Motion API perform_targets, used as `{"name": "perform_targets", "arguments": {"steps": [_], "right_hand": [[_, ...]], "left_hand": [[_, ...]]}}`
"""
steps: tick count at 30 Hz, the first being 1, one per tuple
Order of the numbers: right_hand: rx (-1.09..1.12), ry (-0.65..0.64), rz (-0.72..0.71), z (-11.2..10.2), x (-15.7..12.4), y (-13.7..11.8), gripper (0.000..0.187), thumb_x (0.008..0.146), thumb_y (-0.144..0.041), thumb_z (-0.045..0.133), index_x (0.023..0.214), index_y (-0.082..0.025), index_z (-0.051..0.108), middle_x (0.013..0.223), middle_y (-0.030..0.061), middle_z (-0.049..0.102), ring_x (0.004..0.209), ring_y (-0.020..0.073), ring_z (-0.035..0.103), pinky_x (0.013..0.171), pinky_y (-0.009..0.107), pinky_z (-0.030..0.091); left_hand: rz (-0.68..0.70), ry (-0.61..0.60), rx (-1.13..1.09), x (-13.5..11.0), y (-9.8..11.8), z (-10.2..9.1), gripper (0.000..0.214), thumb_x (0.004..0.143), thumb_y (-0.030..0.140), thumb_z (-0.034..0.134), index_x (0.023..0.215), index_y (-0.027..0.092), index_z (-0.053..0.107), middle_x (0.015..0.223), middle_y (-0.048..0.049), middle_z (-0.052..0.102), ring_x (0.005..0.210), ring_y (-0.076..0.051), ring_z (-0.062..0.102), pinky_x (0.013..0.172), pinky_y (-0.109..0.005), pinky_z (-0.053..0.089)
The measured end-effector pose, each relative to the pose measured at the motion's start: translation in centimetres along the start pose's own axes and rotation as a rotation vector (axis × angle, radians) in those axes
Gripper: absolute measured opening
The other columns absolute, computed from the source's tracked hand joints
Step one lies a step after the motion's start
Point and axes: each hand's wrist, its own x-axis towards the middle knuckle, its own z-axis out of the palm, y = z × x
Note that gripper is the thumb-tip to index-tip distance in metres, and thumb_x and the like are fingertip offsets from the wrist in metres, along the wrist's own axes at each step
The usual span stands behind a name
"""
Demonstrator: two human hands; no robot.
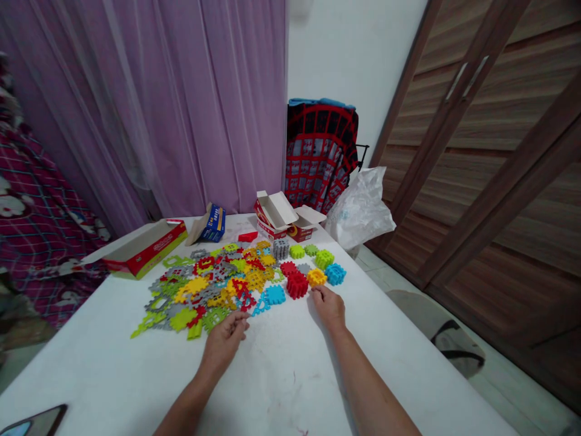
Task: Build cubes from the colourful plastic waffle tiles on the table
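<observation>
A pile of colourful plastic interlocking pieces (213, 287) in red, yellow, green, grey and blue is spread over the white table (281, 375). Several assembled cubes stand at its right edge, among them a red cube (297, 284), a yellow cube (316, 277) and a blue cube (335, 274). My left hand (224, 342) lies on the table at the near edge of the pile, fingers curled loosely, holding nothing that I can see. My right hand (329, 306) rests palm down just below the yellow cube, its fingertips almost touching it.
At the back of the table lie a flat red box (145, 245), a small blue carton (213, 224) and an open red-and-white box (284, 218). A white plastic bag (361, 209) hangs off the right corner. A phone (31, 421) lies at the near left.
</observation>
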Motion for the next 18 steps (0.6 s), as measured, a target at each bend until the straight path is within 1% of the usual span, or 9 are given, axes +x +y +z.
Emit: {"name": "perform_targets", "arguments": {"steps": [5,8,11,14,18], "right_hand": [[0.042,0.034,-0.03,0.4,-0.4,0.5,0.037,0.087,-0.033,0.04,0.102,-0.024,0.073,0.098,0.0028,0.075,0.088,0.0197,0.066,0.075,0.024,0.044],[0.121,0.087,-0.049,0.8,-1.0,0.9,0.041,0.085,-0.03,0.037,0.101,-0.021,0.074,0.098,0.005,0.075,0.09,0.0211,0.066,0.077,0.026,0.046],[0.198,0.136,-0.082,1.5,-1.9,0.5,0.045,0.084,-0.032,0.035,0.1,-0.019,0.074,0.096,0.0073,0.075,0.087,0.0226,0.067,0.077,0.027,0.048],[0.231,0.152,-0.144,2.6,-3.5,-1.1,0.047,0.084,-0.034,0.034,0.1,-0.019,0.074,0.087,0.0071,0.076,0.079,0.0224,0.068,0.073,0.027,0.048],[0.257,0.109,-0.323,4.3,-6.0,-4.6,0.045,0.085,-0.035,0.035,0.099,-0.021,0.075,0.082,0.0061,0.075,0.072,0.0205,0.069,0.071,0.025,0.048]], "left_hand": [[0.041,0.03,-0.031,-0.1,-0.8,0.2,0.037,0.075,0.051,0.052,0.089,0.021,0.068,0.071,-0.0019,0.066,0.059,-0.015,0.061,0.044,-0.022,0.041],[0.046,0.042,-0.089,-0.2,-1.0,0.4,0.037,0.074,0.052,0.054,0.087,0.02,0.067,0.069,-0.0007,0.065,0.056,-0.014,0.059,0.042,-0.021,0.038],[0.05,0.063,-0.124,0.0,-0.9,0.5,0.037,0.073,0.054,0.054,0.083,0.02,0.065,0.066,0.0003,0.063,0.053,-0.012,0.057,0.04,-0.02,0.036],[0.043,0.083,-0.144,0.2,-0.7,0.5,0.036,0.073,0.054,0.053,0.078,0.019,0.062,0.065,0.0009,0.061,0.05,-0.011,0.055,0.039,-0.02,0.034],[0.029,0.082,-0.158,0.0,-0.7,0.5,0.04,0.072,0.058,0.051,0.077,0.019,0.06,0.066,0.0009,0.061,0.046,-0.009,0.053,0.037,-0.019,0.034]]}}
